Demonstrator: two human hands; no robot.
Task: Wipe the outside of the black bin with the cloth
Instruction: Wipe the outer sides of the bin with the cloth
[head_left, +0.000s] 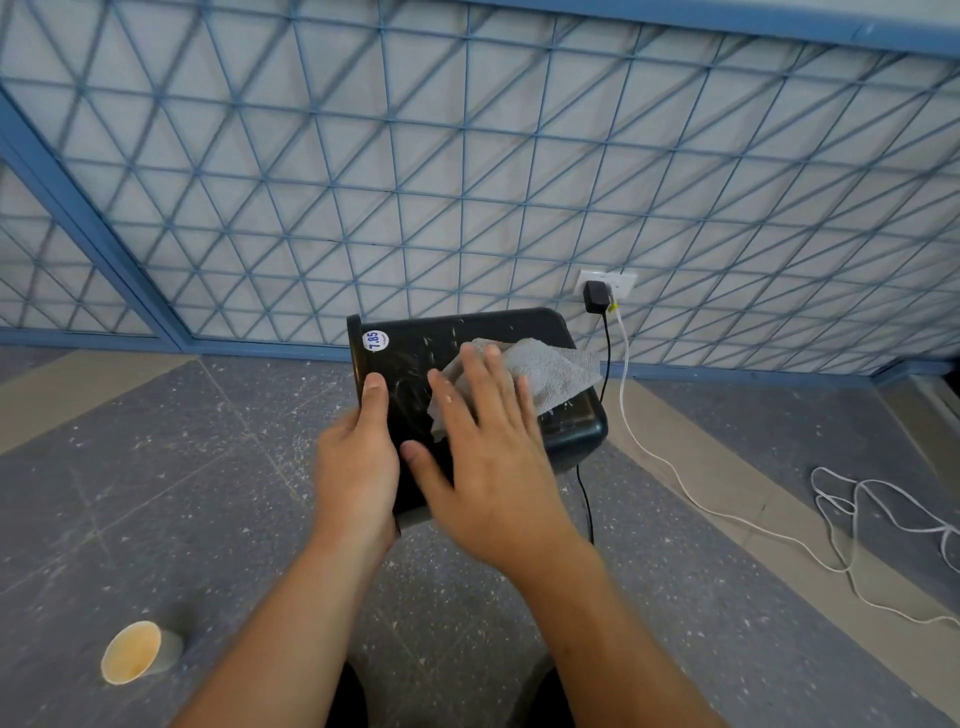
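Note:
The black bin (415, 358) is held tipped on its side in mid-air, its rim to the left, with a round white price sticker near the rim. White specks mark its upper face. My left hand (356, 467) grips the bin's near left edge, thumb on top. My right hand (488, 457) lies flat with spread fingers on the grey cloth (550, 374), pressing it against the bin's upper side. The cloth spreads past my fingertips toward the bin's base at the right.
A paper cup (136, 652) lies on its side on the speckled floor at the lower left. A black charger (596, 298) sits in a wall socket behind the bin. A white cable (852, 499) and a black one trail over the floor at the right. Blue wire mesh covers the wall.

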